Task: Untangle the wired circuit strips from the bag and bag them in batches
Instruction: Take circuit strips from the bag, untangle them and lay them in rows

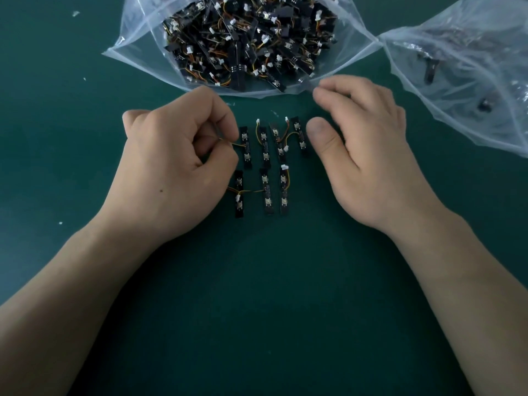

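Observation:
A clear plastic bag [137, 44] at the top centre lies open toward me, packed with tangled black circuit strips [245, 41] with orange wires and white plugs. Several loose strips [265, 150] lie in two rows on the green mat between my hands. My left hand [174, 164] pinches the orange wire of the leftmost upper strip [246, 147] between thumb and forefinger. Just right of the rows, my right hand [363, 147] hovers with fingers loosely curved; its fingertips are near the bag's front edge, and it holds nothing that I can see.
A second clear bag [463, 72] lies at the upper right with a few dark strips inside. The green mat [257, 295] covers the table. Small white scraps [75, 14] dot the mat on the left.

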`<action>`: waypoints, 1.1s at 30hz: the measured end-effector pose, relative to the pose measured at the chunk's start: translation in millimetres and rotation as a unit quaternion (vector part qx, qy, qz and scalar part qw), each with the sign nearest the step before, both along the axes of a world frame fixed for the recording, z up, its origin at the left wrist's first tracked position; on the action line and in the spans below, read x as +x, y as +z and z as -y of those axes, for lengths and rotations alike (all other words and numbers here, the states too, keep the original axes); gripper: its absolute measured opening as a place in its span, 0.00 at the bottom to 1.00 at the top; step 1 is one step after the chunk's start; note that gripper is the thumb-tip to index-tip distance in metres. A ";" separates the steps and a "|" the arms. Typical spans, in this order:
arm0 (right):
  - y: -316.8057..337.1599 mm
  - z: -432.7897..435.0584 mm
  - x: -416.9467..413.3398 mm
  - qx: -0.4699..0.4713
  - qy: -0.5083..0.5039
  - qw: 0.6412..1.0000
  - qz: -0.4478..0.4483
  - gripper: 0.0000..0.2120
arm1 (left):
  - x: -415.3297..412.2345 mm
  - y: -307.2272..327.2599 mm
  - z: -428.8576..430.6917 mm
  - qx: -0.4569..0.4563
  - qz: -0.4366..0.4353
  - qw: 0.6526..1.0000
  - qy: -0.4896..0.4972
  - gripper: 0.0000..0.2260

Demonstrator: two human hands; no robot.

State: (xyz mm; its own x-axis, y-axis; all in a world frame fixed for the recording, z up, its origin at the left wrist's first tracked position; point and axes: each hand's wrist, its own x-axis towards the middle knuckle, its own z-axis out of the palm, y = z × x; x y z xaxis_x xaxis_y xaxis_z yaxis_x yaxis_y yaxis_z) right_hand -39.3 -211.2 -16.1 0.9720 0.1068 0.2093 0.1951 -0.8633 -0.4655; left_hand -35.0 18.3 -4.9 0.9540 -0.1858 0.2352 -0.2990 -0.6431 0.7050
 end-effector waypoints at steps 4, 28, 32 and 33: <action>2.2 7.8 -1.3 0.126 -0.054 0.985 0.101 0.17 | -0.5 0.3 -1.2 -0.001 -0.002 1.000 0.002 0.09; 8.8 41.1 -32.9 0.081 0.097 0.992 -0.014 0.14 | 5.0 -5.2 -5.8 -0.031 -0.015 0.999 0.003 0.02; 10.4 48.9 -31.5 0.064 0.100 0.992 -0.041 0.19 | 5.2 -6.9 -5.2 -0.030 -0.023 0.999 0.002 0.04; 10.8 49.3 -31.6 0.058 0.103 0.992 -0.045 0.19 | 5.0 -6.7 -5.5 -0.033 -0.027 0.999 0.003 0.04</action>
